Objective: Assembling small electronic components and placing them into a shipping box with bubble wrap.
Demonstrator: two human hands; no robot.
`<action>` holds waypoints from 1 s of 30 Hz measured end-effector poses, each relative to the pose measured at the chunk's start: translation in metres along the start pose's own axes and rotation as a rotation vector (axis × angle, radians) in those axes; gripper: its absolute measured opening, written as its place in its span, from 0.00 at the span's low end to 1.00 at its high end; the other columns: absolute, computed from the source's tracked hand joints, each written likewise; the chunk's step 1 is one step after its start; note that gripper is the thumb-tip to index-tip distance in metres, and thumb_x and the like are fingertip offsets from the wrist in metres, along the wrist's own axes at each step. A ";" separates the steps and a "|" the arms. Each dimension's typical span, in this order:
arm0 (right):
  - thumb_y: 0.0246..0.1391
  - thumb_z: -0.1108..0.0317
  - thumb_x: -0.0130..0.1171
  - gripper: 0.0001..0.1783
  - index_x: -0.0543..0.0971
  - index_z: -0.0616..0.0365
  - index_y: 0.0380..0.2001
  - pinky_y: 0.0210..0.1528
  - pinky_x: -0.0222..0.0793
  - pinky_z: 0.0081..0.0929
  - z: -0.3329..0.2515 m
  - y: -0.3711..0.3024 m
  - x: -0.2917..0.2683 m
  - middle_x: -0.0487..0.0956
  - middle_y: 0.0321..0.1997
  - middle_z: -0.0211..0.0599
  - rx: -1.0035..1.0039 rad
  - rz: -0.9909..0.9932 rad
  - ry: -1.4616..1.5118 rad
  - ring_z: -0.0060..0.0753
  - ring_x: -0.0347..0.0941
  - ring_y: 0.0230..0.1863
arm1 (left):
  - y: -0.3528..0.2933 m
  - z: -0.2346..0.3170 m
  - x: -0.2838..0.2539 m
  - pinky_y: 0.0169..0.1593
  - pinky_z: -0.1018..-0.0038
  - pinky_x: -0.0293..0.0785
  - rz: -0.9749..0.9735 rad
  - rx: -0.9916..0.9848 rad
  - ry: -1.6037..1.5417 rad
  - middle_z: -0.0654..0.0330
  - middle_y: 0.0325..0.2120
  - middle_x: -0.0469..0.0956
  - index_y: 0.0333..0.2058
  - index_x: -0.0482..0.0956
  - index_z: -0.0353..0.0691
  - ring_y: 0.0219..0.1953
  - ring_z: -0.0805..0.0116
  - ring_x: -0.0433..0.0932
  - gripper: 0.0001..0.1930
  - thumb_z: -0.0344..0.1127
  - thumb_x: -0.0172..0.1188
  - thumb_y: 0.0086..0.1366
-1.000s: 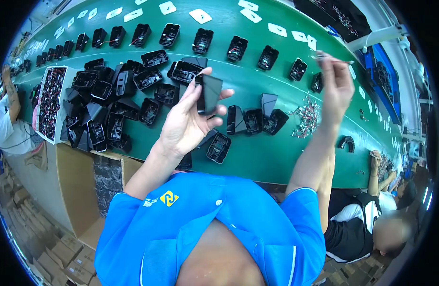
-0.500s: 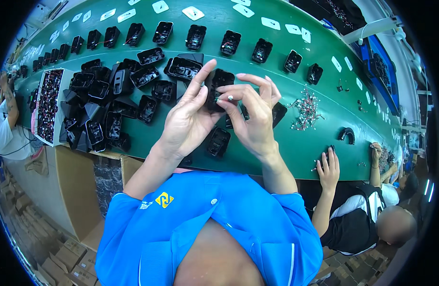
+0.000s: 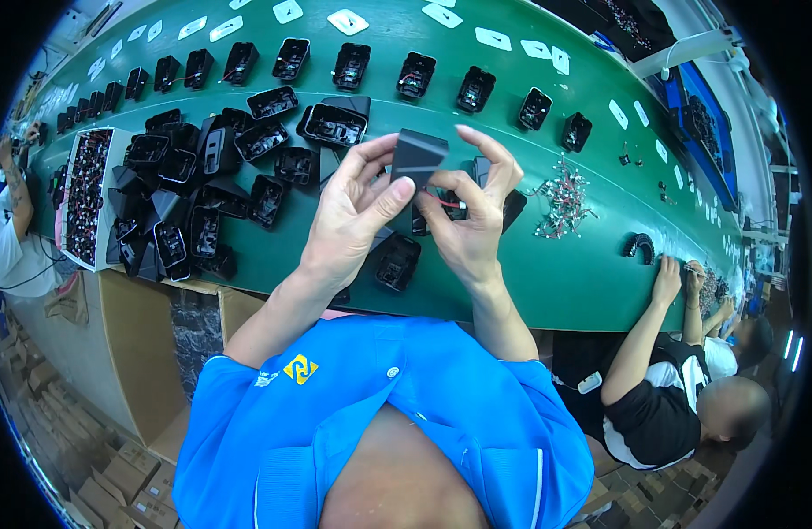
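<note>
My left hand (image 3: 353, 207) grips a black plastic housing (image 3: 421, 152) between thumb and fingers, above the bench. The smooth outer side of the housing faces me, so its inside is hidden. My right hand (image 3: 469, 212) is at the housing's lower right edge. Its thumb and index finger pinch a thin red wire (image 3: 452, 204), while the other fingers are raised and apart. The wire's ends are hidden by the fingers. Beneath my hands, another open black housing (image 3: 397, 262) lies on the green bench.
A heap of black housings (image 3: 177, 189) lies left, beside a white box (image 3: 90, 198) of small parts. More housings (image 3: 350, 66) stand in a row beyond, with white plates (image 3: 348, 21) behind. Wired parts (image 3: 564, 203) are piled right; a co-worker's arm (image 3: 639, 339) rests farther right.
The housing has turned from showing its open inside to its outer side. A small white connector seen at my right fingertips is now hidden. The co-worker's hand has moved right.
</note>
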State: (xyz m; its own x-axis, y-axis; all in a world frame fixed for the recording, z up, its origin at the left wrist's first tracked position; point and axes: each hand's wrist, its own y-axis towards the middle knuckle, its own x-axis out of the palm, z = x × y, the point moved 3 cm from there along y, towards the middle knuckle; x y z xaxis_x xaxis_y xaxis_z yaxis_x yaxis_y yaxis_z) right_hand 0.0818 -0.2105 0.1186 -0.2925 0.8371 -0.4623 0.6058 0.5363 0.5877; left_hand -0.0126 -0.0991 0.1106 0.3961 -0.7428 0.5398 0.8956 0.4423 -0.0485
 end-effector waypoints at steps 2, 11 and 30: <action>0.39 0.74 0.71 0.10 0.85 0.50 0.29 0.64 0.52 0.39 0.003 -0.001 -0.002 0.70 0.62 0.37 -0.018 0.016 -0.014 0.42 0.57 0.63 | -0.001 0.002 0.002 0.60 0.72 0.74 -0.018 0.008 0.036 0.52 0.54 0.74 0.68 0.58 0.35 0.56 0.67 0.75 0.32 0.25 0.59 0.68; 0.42 0.75 0.68 0.09 0.84 0.53 0.30 0.65 0.55 0.39 0.013 -0.011 0.002 0.70 0.63 0.40 -0.051 0.145 0.191 0.41 0.60 0.63 | -0.010 0.011 0.003 0.63 0.71 0.71 -0.072 0.012 0.198 0.48 0.54 0.76 0.60 0.71 0.31 0.56 0.65 0.75 0.27 0.22 0.65 0.63; 0.38 0.61 0.78 0.18 0.83 0.51 0.33 0.66 0.57 0.38 0.135 0.060 -0.155 0.73 0.63 0.35 -0.016 0.002 -0.545 0.40 0.65 0.63 | -0.065 0.009 -0.071 0.61 0.64 0.65 0.177 0.388 0.885 0.50 0.55 0.71 0.61 0.68 0.38 0.57 0.58 0.70 0.26 0.33 0.59 0.65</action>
State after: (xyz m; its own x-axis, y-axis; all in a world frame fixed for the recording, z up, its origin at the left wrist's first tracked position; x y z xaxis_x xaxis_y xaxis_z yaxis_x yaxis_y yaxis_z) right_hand 0.2635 -0.3228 0.1363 0.1370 0.6630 -0.7360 0.5933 0.5400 0.5970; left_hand -0.1012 -0.0708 0.0830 0.6684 -0.6885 -0.2814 0.7429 0.6000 0.2968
